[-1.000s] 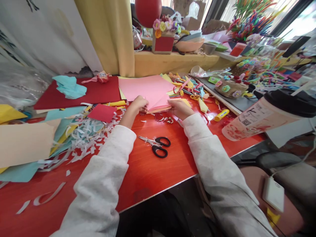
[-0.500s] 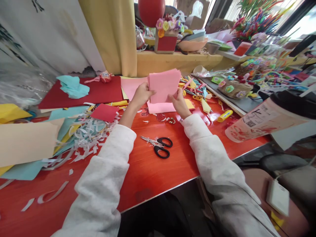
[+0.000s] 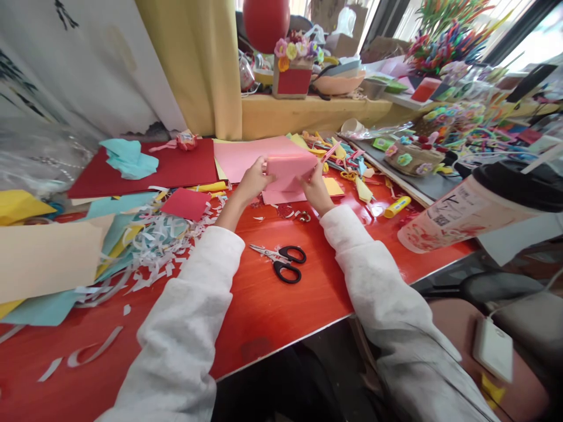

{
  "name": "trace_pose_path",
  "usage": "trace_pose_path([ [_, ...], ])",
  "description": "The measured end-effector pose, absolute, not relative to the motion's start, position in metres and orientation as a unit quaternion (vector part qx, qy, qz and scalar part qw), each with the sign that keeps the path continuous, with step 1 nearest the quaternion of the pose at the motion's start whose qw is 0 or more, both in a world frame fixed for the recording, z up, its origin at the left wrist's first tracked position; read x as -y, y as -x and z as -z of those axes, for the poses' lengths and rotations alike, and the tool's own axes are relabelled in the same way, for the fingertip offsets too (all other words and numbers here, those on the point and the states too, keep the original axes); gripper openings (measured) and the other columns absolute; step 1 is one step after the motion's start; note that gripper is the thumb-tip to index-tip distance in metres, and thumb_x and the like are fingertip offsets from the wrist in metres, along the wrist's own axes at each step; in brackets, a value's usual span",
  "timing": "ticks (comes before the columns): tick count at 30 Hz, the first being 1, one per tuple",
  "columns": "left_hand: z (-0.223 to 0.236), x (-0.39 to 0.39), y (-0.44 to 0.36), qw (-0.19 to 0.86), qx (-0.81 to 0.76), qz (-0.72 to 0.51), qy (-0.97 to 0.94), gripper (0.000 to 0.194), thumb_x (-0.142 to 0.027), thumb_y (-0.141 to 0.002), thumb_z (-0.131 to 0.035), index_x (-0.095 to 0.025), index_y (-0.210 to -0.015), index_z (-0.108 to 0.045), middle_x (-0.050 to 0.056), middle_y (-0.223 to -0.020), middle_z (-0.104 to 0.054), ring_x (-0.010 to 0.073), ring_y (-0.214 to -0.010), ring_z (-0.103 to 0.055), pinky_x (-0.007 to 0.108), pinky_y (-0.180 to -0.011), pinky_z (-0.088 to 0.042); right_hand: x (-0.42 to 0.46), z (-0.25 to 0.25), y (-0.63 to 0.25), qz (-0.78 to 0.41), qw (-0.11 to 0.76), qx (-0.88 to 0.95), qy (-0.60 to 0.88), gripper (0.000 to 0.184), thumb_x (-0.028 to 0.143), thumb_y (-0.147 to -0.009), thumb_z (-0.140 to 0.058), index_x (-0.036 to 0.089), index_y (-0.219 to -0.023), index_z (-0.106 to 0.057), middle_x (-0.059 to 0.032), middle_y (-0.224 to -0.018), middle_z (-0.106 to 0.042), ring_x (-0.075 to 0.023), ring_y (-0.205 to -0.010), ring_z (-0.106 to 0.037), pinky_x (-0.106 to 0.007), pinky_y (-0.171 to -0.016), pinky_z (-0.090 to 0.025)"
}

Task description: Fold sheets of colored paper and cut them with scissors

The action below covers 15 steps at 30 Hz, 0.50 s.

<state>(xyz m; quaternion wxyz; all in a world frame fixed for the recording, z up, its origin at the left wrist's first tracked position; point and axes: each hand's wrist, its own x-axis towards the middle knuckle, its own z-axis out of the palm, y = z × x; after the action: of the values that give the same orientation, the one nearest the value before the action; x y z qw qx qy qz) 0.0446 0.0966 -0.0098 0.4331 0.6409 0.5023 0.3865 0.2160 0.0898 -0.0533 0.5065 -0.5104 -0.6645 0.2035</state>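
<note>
Between my two hands is a stack of pink paper [image 3: 288,170], tipped so that its top edge leans and looks foreshortened. My left hand [image 3: 254,180] is closed on its left edge, thumb on the near face. On the right edge my right hand [image 3: 315,186] grips it the same way. Larger pink sheets [image 3: 240,155] lie flat on the table behind and under the stack. Nearer to me, black-handled scissors [image 3: 281,259] rest slightly apart on the red table [image 3: 264,316]. Small gold bells [image 3: 303,216] sit just below my right hand.
To the left are white paper shreds [image 3: 162,246], a red sheet [image 3: 186,203] and a beige sheet [image 3: 48,255]. A lidded paper cup [image 3: 444,214] stands tilted in view at right, near a yellow glue stick [image 3: 397,207]. Paper scraps [image 3: 347,155] crowd the back right.
The pink stack has come down and tilted from nearly upright, showing less of its face. Both hands have lowered slightly with it. The scissors lie where they were.
</note>
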Motion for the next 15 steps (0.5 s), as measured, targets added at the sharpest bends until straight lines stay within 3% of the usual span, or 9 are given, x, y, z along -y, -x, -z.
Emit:
trace_pose_path([
  [5,0.011,-0.089,-0.042,0.345,-0.463,-0.418,-0.701,0.073,-0.007,-0.068,-0.060,-0.030,-0.132,-0.032,0.003,-0.108,-0.061,0.0123,-0.082,-0.058,0.019,-0.071,-0.042,-0.089,0.057,-0.214,-0.210,0.499,0.688,0.483,0.059,0.014,-0.079,-0.051,0.016,-0.131,-0.023,-0.0120,-0.136,-0.036,-0.0165,-0.125,-0.036,-0.033,-0.107,-0.026],
  [8,0.022,-0.098,-0.041,0.332,-0.446,-0.418,-0.719,0.075,-0.008,-0.065,-0.061,-0.025,-0.132,-0.033,0.003,-0.106,-0.061,0.0133,-0.087,-0.057,0.020,-0.076,-0.041,-0.087,0.058,-0.213,-0.214,0.490,0.694,0.483,0.059,0.011,-0.077,-0.051,0.014,-0.130,-0.025,-0.0138,-0.134,-0.038,-0.0166,-0.125,-0.037,-0.031,-0.106,-0.026],
  [12,0.028,-0.112,-0.043,0.396,-0.433,-0.442,-0.679,0.044,-0.010,-0.066,-0.060,-0.013,-0.109,-0.053,0.001,-0.080,-0.062,0.0111,-0.070,-0.055,0.019,-0.065,-0.041,-0.087,0.055,-0.217,-0.208,0.474,0.667,0.536,0.049,0.012,-0.077,-0.049,0.016,-0.124,-0.034,-0.0109,-0.121,-0.052,-0.0189,-0.114,-0.048,-0.034,-0.098,-0.037],
  [15,0.022,-0.116,-0.041,0.463,-0.438,-0.420,-0.646,0.017,-0.014,-0.067,-0.060,-0.011,-0.084,-0.057,-0.005,-0.052,-0.047,0.0056,-0.043,-0.040,0.017,-0.046,-0.032,-0.091,0.050,-0.222,-0.192,0.477,0.653,0.555,0.038,0.018,-0.078,-0.049,0.019,-0.115,-0.044,-0.0066,-0.109,-0.060,-0.0216,-0.101,-0.055,-0.038,-0.088,-0.044],
])
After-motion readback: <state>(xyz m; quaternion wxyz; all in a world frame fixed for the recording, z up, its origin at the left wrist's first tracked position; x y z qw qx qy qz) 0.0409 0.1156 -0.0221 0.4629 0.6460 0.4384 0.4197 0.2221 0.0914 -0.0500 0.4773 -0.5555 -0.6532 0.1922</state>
